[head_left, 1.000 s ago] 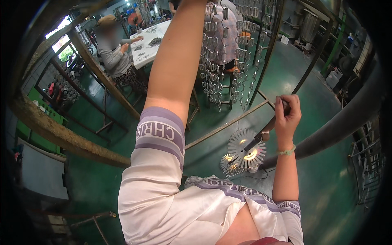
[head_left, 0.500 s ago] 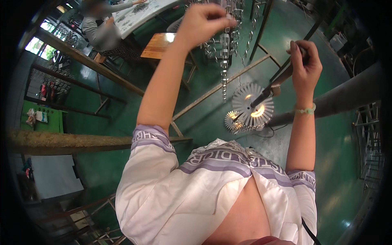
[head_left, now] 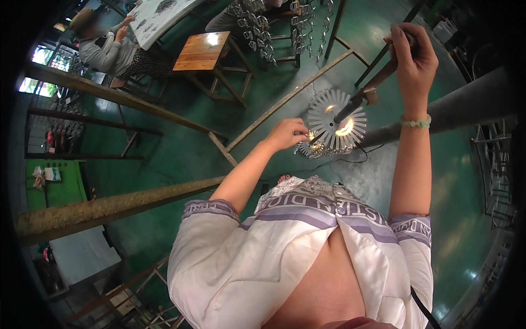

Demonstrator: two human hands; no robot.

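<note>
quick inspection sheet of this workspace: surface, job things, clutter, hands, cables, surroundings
Surface: green floor, shiny in patches
Job things: large slatted disc with a smaller slatted disc beside it, both showing bright yellow patches; dark bar slanting toward the large slatted disc
Clutter: small dark pieces on the white table
Left hand: at the smaller slatted disc's edge; cannot tell whether it holds anything
Right hand: closed round the dark bar's upper end
Cables: dark cable curving near the discs
Surroundings: seated co-worker, wooden stool, hanging metal chains
</note>
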